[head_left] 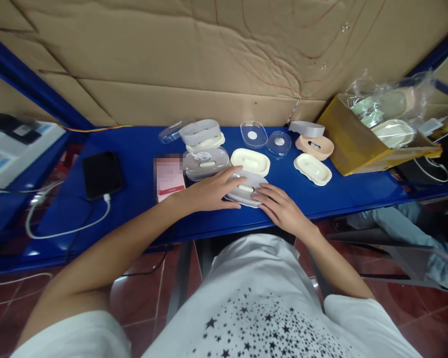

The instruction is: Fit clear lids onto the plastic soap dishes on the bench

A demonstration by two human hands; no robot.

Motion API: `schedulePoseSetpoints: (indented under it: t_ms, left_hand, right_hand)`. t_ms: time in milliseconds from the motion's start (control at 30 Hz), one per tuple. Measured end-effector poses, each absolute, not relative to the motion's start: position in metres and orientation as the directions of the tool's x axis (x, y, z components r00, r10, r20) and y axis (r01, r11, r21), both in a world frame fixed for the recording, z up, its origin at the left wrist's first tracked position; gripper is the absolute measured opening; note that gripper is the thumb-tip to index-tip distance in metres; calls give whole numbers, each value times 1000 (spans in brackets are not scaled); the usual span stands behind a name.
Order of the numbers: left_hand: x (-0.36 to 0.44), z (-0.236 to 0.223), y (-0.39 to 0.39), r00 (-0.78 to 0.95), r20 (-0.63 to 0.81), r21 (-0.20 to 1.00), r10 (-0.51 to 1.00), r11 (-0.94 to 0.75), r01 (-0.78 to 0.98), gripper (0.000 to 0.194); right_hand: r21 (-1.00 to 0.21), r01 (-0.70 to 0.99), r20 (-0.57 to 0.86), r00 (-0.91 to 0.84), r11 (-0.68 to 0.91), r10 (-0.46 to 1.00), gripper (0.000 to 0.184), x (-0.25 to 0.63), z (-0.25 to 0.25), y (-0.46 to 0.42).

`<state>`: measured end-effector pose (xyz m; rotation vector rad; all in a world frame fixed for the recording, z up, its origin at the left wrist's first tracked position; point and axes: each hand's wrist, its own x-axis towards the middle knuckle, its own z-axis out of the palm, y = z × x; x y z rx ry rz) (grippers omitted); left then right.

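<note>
A grey oval soap dish part (251,182) with a slot in its middle lies near the front edge of the blue table, over a cream piece whose rim shows below it. My left hand (216,191) grips its left side, fingers spread over the top and thumb at the near edge. Fingers of my right hand (281,206) press on its right end. Just behind sits a cream oval tray (250,162). To the left is a grey dish with a clear lid (206,163).
Behind are a grey ring part (200,132) and clear lids (254,134). At right lie a peach part (314,146), a cream tray (313,169) and a yellow-taped box (353,141) of bagged parts. At left are a pink phone-like item (170,174) and a cabled black device (102,175).
</note>
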<state>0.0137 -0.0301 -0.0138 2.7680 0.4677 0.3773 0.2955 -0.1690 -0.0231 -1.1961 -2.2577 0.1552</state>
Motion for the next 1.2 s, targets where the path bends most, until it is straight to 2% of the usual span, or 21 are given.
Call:
schedulePoseSetpoints:
  t_ms: [100,267,367,433,567,633,667,733,800,867,933,967,1033,1100,1200]
  left_hand:
    - [13,-14,-30,916,190,308,353,-907,285,65]
    - [13,-8,-32,925,160,307,344,-908,284,65]
    - [12,0,-34,928,155,305,338,-910,281,57]
    - [11,5,-35,925,133,302,356,-903,305,55]
    - [12,11,-35,914,75,311,398,-881,357,70]
    - [13,11,-34,912,75,335,403,-872,358,80]
    - [13,10,-33,911,88,347,403,-869,352,86]
    - [13,7,-33,903,145,356,405,-873,335,100]
    - [15,4,-34,882,246,321,402,-892,317,113]
    - [17,1,-36,862,342,260,374,-919,296,121]
    - [19,-2,-37,858,391,221,332,-939,262,121]
    - [20,-3,-37,862,396,221,318,-944,246,118]
    - [22,-6,-36,872,376,260,314,-939,226,110]
    - [22,-10,-35,885,325,319,333,-920,228,102]
    - [20,-13,-32,899,237,402,368,-880,254,92]
  right_hand:
    - [-377,723,431,-417,579,800,43,297,-27,-175]
    - [-351,738,393,-443,576,806,38,319,-5,-153]
    - [-320,819,449,-312,477,838,42,333,14,-94]
    - [-267,895,401,-234,357,886,43,336,20,-46]
    - [-188,937,178,-261,294,949,33,331,21,22]
    - [-231,923,203,-264,308,943,25,328,19,26]
    - [-298,897,261,-251,325,932,25,328,18,20]
    - [-531,756,396,-176,381,901,30,329,18,-6]
    - [-788,461,447,-27,408,894,37,328,17,-44]
    - [-937,137,334,79,322,939,36,323,14,-85]
    - [-978,-83,182,98,190,978,35,316,6,-121]
    - [-983,-130,120,84,131,989,37,312,1,-135]
    - [-993,-80,84,84,91,993,46,306,-9,-154]
    - [-973,159,189,139,166,972,51,303,-15,-164]
    - [-759,580,424,96,296,900,46,303,-17,-171]
